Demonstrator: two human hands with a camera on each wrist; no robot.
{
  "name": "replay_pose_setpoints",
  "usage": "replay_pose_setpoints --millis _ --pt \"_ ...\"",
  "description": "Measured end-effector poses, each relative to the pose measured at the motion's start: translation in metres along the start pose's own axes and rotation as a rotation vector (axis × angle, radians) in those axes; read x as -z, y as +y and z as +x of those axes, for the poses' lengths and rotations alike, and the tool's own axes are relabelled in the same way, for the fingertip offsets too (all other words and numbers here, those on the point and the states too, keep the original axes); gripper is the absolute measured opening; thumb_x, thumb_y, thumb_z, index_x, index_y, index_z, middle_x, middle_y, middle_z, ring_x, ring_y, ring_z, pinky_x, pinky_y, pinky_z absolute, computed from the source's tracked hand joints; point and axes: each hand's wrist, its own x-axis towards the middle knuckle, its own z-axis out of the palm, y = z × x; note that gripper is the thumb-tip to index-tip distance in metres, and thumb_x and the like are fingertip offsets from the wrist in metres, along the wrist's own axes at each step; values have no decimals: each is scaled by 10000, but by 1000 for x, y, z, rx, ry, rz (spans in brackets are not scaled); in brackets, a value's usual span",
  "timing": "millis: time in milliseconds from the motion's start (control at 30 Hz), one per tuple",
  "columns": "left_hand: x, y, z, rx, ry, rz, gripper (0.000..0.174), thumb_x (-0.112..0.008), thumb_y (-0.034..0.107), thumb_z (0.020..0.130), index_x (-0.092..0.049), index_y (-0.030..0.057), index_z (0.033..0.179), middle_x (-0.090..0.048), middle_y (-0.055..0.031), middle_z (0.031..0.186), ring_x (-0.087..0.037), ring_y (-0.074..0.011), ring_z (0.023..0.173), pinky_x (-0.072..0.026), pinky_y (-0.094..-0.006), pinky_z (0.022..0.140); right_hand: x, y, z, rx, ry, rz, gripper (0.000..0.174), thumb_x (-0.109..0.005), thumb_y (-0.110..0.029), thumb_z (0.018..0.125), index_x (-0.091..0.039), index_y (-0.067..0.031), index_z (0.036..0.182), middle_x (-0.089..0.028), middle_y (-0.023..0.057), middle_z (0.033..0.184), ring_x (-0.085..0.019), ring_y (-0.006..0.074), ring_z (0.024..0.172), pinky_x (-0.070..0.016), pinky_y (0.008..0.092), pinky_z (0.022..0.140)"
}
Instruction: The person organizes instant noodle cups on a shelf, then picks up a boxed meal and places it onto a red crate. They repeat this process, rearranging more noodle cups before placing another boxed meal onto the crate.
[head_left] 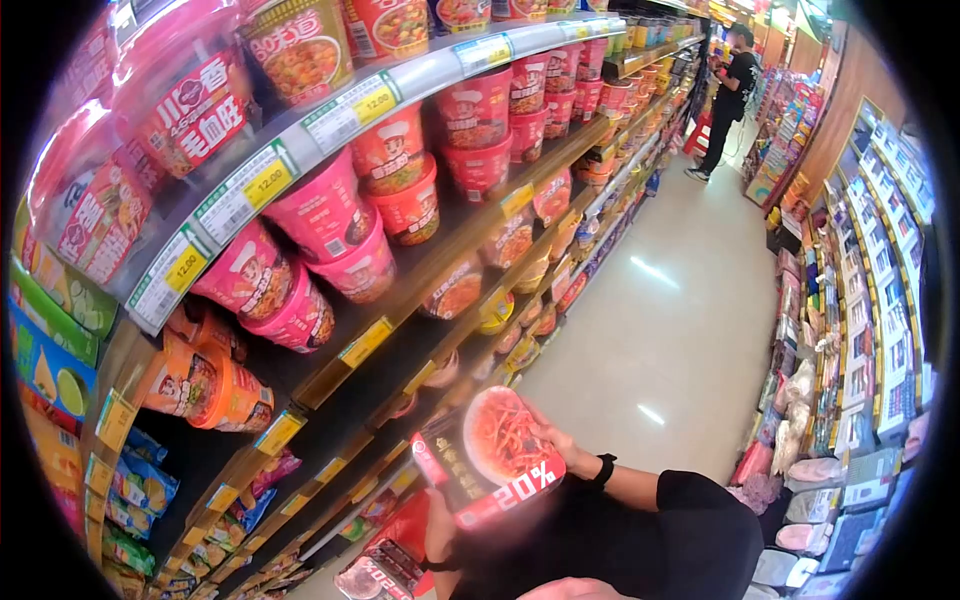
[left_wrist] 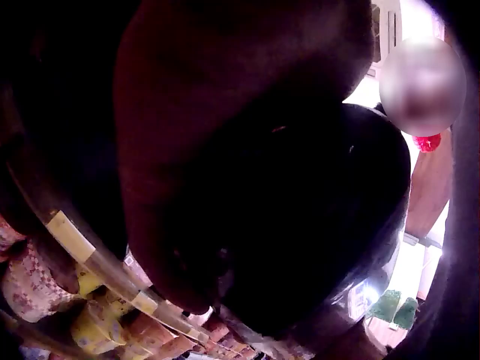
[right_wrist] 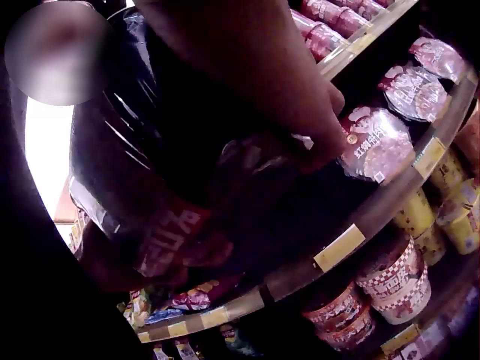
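Both hands hold a black and red instant noodle box (head_left: 487,457) in front of the body; a picture of noodles and "20%" show on its face. My right hand (head_left: 556,441) grips the far right edge, with a dark band on the wrist. At the near left side, my left hand (head_left: 438,525) grips the other edge. The left wrist view shows the dark back of the box (left_wrist: 315,225) beside the left hand (left_wrist: 172,172). In the right wrist view the right hand (right_wrist: 255,67) is over the shaded box, with "20%" faintly visible. A similar box (head_left: 380,575) lies below, by something red (head_left: 405,525).
On the left, a long shelf holds pink noodle tubs (head_left: 345,255), orange tubs (head_left: 225,395) and price tags (head_left: 360,342). Bagged snacks (head_left: 140,490) sit lower. A tiled aisle (head_left: 640,330) runs ahead to a standing person (head_left: 735,95). Packaged goods (head_left: 850,330) line the right side.
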Motion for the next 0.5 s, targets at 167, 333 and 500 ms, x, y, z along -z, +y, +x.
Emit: replay_pose_setpoints --millis 167,333,500 --pt "-2 2 3 -10 -69 -159 599 -263 502 1028 -438 22 1340 -552 -105 1254 -563 -236 1086 -477 -359 927 26 21 -2 38 -9 -54 754 -514 -189 933 -66 -73 1528 -259 136 1536 -337 272 1382 -308 416 1134" --pt "22 -27 32 -64 -42 -131 673 -313 575 987 -438 18 1342 -600 -115 1217 -611 -233 1035 -507 -359 886 -4 -4 -4 -38 62 -8 725 -501 -185 943 -86 -72 1528 -281 132 1528 -350 257 1374 -309 404 1134" --pt "30 -36 46 -226 -42 -46 546 -434 439 1005 -436 8 1339 -619 -117 1180 -638 -213 991 -519 -340 864 21 12 7 -16 -10 -139 741 -482 -290 963 -46 -96 1530 -164 113 1562 -279 261 1402 -362 425 1096"
